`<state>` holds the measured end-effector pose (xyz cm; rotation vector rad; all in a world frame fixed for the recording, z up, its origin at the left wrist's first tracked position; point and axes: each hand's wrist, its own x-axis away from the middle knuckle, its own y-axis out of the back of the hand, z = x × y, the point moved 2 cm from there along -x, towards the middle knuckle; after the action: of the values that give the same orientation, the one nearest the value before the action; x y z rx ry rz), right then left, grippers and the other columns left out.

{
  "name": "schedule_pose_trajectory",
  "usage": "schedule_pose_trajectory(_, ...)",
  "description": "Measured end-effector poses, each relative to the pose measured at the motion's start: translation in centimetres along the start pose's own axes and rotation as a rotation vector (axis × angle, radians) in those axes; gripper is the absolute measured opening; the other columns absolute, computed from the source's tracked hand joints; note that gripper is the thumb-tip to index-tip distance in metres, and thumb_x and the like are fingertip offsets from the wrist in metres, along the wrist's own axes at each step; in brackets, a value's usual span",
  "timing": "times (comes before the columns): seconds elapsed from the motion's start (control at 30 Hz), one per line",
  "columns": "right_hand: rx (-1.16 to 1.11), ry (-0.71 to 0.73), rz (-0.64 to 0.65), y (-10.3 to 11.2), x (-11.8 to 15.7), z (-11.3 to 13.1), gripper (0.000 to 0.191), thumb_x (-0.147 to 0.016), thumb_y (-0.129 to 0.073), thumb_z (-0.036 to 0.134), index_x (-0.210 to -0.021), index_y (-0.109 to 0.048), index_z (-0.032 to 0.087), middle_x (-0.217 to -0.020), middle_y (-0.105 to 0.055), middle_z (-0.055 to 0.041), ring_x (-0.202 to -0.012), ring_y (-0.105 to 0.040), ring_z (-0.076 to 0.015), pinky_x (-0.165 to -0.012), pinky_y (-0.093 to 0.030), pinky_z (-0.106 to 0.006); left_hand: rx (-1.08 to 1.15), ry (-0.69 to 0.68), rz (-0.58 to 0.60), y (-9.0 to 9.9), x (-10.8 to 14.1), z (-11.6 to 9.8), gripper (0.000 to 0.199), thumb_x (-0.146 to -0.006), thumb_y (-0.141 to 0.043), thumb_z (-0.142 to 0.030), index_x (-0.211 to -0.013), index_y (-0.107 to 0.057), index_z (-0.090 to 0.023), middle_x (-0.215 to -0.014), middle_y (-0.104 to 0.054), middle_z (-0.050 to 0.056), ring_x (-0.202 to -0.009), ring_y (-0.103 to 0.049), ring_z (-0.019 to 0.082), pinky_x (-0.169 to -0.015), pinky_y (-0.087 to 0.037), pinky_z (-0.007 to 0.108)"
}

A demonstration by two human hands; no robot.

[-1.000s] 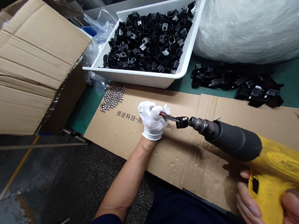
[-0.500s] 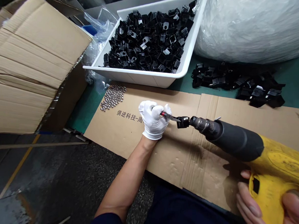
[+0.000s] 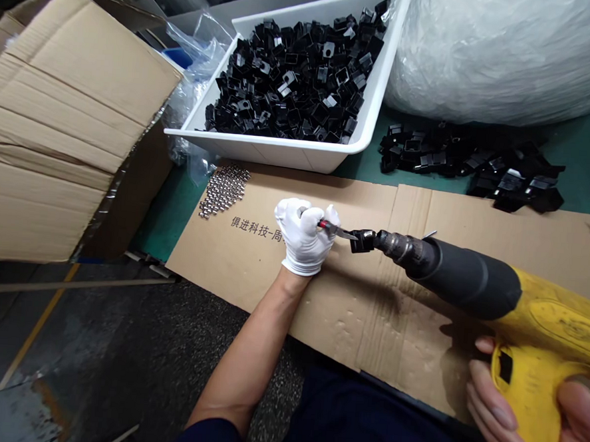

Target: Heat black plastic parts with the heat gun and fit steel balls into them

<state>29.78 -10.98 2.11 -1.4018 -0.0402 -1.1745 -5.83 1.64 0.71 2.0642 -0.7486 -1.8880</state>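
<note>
Your fingers are clenched on both sides: the white-gloved left hand [image 3: 304, 238] grips a slim red-and-metal tool [image 3: 341, 232], while the bare right hand [image 3: 500, 417] is wrapped around the handle of a yellow heat gun [image 3: 559, 317]. At the tip of that slim tool sits a small black piece [image 3: 361, 242], right in front of the gun's metal nozzle [image 3: 398, 246]; you cannot tell from this angle whether the two touch. Below them lies a flat cardboard sheet [image 3: 339, 317] on the green surface [image 3: 159, 203], and your glove covers part of the printed characters [image 3: 254, 229] on it. The gun's dark barrel blocks your view of the sheet's right side, and a thin metal pin [image 3: 430, 234] pokes out from behind it. To your left, small shiny metal parts [image 3: 224, 191] stand close together in rows at the sheet's corner. Beyond your left hand, a white tray [image 3: 279, 153] is heaped with black parts [image 3: 294, 74], and more lie in a loose pile [image 3: 478, 162] to its right, below a bulging plastic bag [image 3: 505, 54]. A big cardboard box [image 3: 56, 120] takes up the far left, with crumpled clear plastic [image 3: 194, 108] between it and the tray.
</note>
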Motion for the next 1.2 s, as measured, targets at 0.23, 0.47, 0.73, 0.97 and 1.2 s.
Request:
schedule_pose_trajectory(0.23, 0.048, 0.012, 0.003, 0.0, -0.1, 0.1, 0.057, -0.083, -0.072, 0.073, -0.122, -0.070, 0.031, -0.069, -0.060, -0.0040, -0.042, -0.042, -0.0119, -0.041, -0.034, -0.026, -0.012, -0.022, -0.013, 0.1, -0.1, 0.0, 0.036, -0.080, -0.075, -0.016, -0.094, -0.044, -0.028, -0.085, -0.047, 0.001, -0.084, -0.046, 0.020, -0.082, -0.040, 0.038)
schedule_pose_trajectory(0.47, 0.121, 0.035, -0.061, -0.6, 0.1, 0.5, 0.056, -0.081, -0.073, 0.072, -0.116, -0.074, 0.028, -0.066, -0.058, -0.0052, -0.039, -0.045, -0.0128, -0.039, -0.039, -0.026, -0.013, -0.010, -0.008, 0.0, 0.0, 0.0, 0.034, -0.081, -0.075, -0.017, -0.091, -0.045, -0.028, -0.084, -0.048, 0.001, -0.083, -0.048, 0.021, -0.082, -0.040, 0.038)
schedule_pose_trajectory(0.73, 0.139, 0.028, 0.183, 2.2, -0.5, 0.3, 0.059, -0.090, -0.056, 0.076, -0.129, -0.067, 0.032, -0.073, -0.061, -0.0072, -0.042, -0.047, -0.0168, -0.040, -0.040, -0.031, -0.022, -0.026, -0.007, 0.0, -0.3, -0.2, 0.034, -0.082, -0.075, -0.017, -0.089, -0.043, -0.028, -0.079, -0.046, -0.001, -0.080, -0.047, 0.020, -0.079, -0.039, 0.036)
schedule_pose_trajectory(0.97, 0.046, -0.004, 0.205, 2.8, -0.5, -0.2, 0.062, -0.092, -0.050, 0.079, -0.133, -0.063, 0.035, -0.078, -0.061, -0.0058, -0.047, -0.038, -0.0140, -0.044, -0.036, -0.031, -0.036, -0.009, 0.003, 0.2, -0.1, -0.2, 0.032, -0.082, -0.077, -0.018, -0.089, -0.046, -0.027, -0.080, -0.050, 0.000, -0.080, -0.048, 0.021, -0.079, -0.039, 0.038)
schedule_pose_trajectory(1.2, 0.011, 0.054, 0.257, 3.2, -0.5, -0.6, 0.063, -0.097, -0.040, 0.077, -0.139, -0.059, 0.034, -0.080, -0.061, -0.0078, -0.047, -0.040, -0.0165, -0.043, -0.033, -0.033, -0.150, 0.055, -0.010, 0.7, -0.1, -0.5, 0.034, -0.084, -0.081, -0.023, -0.077, -0.047, -0.025, -0.075, -0.047, 0.000, -0.078, -0.045, 0.021, -0.078, -0.034, 0.039)
